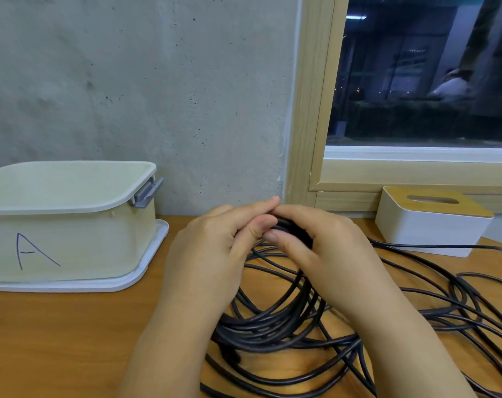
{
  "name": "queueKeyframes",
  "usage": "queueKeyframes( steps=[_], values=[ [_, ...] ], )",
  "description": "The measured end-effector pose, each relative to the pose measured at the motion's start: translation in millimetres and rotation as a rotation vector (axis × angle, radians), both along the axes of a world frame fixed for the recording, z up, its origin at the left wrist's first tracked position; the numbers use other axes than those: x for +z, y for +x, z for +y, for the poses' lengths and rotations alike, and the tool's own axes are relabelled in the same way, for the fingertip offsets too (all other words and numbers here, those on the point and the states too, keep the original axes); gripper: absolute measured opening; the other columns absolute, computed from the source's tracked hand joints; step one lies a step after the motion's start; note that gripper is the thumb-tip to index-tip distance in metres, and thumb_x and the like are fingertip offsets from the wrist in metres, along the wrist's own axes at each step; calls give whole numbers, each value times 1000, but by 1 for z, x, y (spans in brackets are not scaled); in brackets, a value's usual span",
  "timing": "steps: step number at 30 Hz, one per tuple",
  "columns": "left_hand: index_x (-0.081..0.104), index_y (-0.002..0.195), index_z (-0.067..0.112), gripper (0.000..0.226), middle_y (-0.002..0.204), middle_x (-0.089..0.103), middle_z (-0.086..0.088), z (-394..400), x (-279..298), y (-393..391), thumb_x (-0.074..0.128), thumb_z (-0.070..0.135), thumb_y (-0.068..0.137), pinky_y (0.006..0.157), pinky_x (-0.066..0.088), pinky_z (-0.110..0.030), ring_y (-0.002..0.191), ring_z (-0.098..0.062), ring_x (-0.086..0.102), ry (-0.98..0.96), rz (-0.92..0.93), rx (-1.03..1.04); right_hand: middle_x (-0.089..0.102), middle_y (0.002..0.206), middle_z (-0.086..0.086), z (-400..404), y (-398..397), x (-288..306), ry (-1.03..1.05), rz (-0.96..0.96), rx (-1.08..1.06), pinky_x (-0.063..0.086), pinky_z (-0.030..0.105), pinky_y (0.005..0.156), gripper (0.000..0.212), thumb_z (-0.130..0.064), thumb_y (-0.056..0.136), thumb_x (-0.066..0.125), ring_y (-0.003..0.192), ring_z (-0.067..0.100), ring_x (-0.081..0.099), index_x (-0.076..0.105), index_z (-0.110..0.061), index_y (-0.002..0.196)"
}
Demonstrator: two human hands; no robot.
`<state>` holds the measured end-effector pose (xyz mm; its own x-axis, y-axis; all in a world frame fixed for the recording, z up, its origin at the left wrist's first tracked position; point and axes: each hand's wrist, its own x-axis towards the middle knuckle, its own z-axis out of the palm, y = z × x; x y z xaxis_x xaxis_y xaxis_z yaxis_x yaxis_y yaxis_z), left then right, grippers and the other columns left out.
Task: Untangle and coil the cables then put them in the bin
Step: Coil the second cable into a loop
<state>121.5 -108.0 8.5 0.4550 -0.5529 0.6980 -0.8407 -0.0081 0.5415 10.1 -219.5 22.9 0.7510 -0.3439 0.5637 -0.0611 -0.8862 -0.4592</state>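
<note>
Cables are what we see most of: one tangle of thin black rubber cable (287,320) spread over the wooden desk (57,340), from the middle of the view out to the right edge. At far left stands the pale cream plastic bin (72,225) with a grey side handle and a hand-drawn letter A on its front; it sits on a white lid-like tray (146,278) against the grey concrete wall (158,81), and no cable lies in it. Next comes our left hand (215,254), fingers curled and thumb pinching the gathered loops at the top of the bundle. Touching it, our right hand (324,245) curls round the same loops from the other side. Farther right, a white tissue box with a wooden top (427,225) rests below the wood-framed window (315,110).
</note>
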Motion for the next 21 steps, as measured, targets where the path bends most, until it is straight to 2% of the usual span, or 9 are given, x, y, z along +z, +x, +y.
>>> queueKeyframes(
  steps=[3, 6, 10, 14, 19, 21],
  values=[
    [54, 105, 64, 27, 92, 67, 20, 0, 1, 1, 41, 62, 83, 74, 46, -13, 92, 5, 59, -103, 51, 68, 61, 109, -24, -6, -5, 1, 102, 50, -25, 47, 24, 87, 43, -48, 85, 47, 102, -3, 54, 51, -44, 128],
    [62, 94, 56, 15, 94, 66, 29, 3, 4, 3, 49, 53, 87, 73, 41, -3, 90, 11, 59, -245, 164, 111, 53, 109, -29, -8, -6, 1, 137, 88, -9, 41, 12, 84, 48, -42, 90, 50, 104, -7, 50, 38, -49, 136],
    [62, 90, 51, 19, 82, 62, 38, 4, 9, 0, 43, 50, 87, 66, 36, -1, 76, 14, 56, -363, 260, 171, 50, 118, -28, -6, -4, -1, 172, 112, 2, 37, 7, 82, 54, -41, 93, 45, 110, -8, 45, 22, -49, 143],
    [61, 93, 48, 19, 66, 57, 37, 3, 11, -5, 43, 44, 89, 62, 35, -1, 71, 16, 53, -370, 289, 164, 51, 124, -22, -3, -1, -1, 150, 93, -17, 38, 18, 89, 50, -37, 97, 38, 113, -4, 46, 22, -47, 143],
    [62, 92, 48, 19, 70, 58, 38, 4, 11, -6, 43, 45, 89, 63, 35, -1, 74, 15, 54, -367, 280, 186, 55, 108, -21, -2, -1, -1, 159, 101, -16, 44, 20, 83, 46, -35, 98, 39, 100, -3, 51, 27, -44, 141],
    [62, 91, 50, 20, 73, 58, 38, 5, 11, -5, 42, 48, 89, 63, 35, -1, 76, 14, 54, -350, 264, 210, 55, 103, -23, -1, -2, 0, 175, 127, -7, 43, 15, 81, 45, -34, 97, 40, 99, -4, 51, 27, -45, 140]
  ],
)
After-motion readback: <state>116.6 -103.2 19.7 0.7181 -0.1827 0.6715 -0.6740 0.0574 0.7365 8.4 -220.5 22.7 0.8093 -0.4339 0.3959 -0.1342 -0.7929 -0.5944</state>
